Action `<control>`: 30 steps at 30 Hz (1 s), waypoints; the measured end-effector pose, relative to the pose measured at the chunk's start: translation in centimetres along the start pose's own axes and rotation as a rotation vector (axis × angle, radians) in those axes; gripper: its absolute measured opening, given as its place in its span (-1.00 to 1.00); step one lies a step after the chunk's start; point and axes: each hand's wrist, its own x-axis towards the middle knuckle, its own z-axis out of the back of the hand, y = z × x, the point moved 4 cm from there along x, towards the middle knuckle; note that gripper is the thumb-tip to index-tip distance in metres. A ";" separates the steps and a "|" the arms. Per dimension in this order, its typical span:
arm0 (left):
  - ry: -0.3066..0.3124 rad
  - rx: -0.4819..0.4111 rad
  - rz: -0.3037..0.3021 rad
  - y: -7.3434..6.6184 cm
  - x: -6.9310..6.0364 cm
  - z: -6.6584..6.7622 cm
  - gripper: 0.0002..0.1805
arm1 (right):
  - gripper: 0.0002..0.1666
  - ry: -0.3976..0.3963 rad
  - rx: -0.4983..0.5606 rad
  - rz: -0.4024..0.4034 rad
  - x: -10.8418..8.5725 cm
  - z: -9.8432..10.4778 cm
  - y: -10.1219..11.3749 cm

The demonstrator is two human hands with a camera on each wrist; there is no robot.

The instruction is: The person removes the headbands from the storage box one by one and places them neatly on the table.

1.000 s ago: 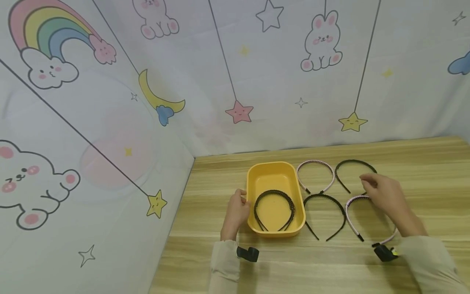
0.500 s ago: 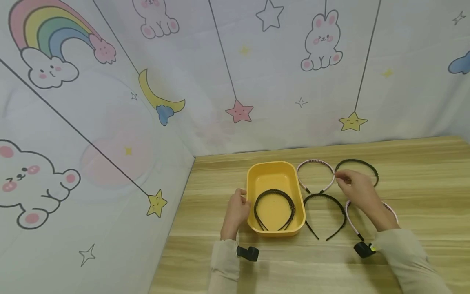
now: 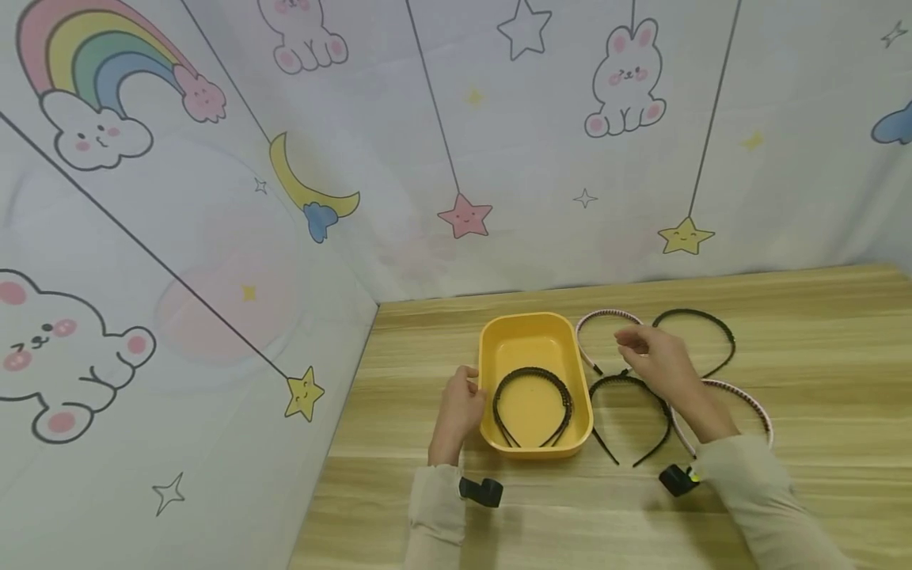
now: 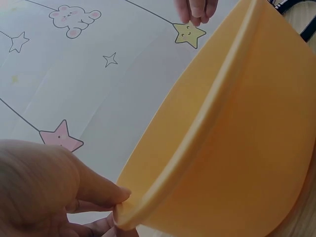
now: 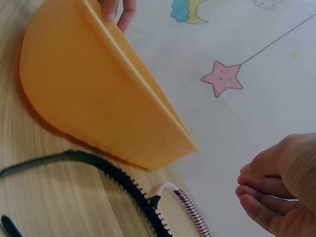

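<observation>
My left hand point(image 3: 458, 410) holds the left side of a yellow bin point(image 3: 586, 396); in the left wrist view its thumb and fingers point(image 4: 123, 193) pinch the rim. Dark headbands point(image 3: 533, 371) lie overlapped inside the bin's front half. To the right of the bin, my right hand point(image 3: 663, 366) hovers over the headbands on the table, holding nothing, fingers loosely bent. Below it are a pink headband point(image 3: 606, 313) at the back, partly covered by the hand, and a black headband point(image 3: 666, 416) in front.
A black headband point(image 3: 721, 323) lies at the back right of the wooden table point(image 3: 819, 340). Another pink headband point(image 3: 757, 405) is in front of it, partly behind my right forearm. A patterned white curtain point(image 3: 541, 158) stands behind the table and along its left side.
My right hand has moved left, from over the right-hand headbands to above the ones nearer the bin. My left hand, the bin and the headbands have stayed where they were.
</observation>
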 end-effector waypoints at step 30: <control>-0.009 -0.012 -0.006 -0.2 0.1 -0.1 -0.65 | -0.68 0.155 0.164 0.019 2.4 -7.1 4.4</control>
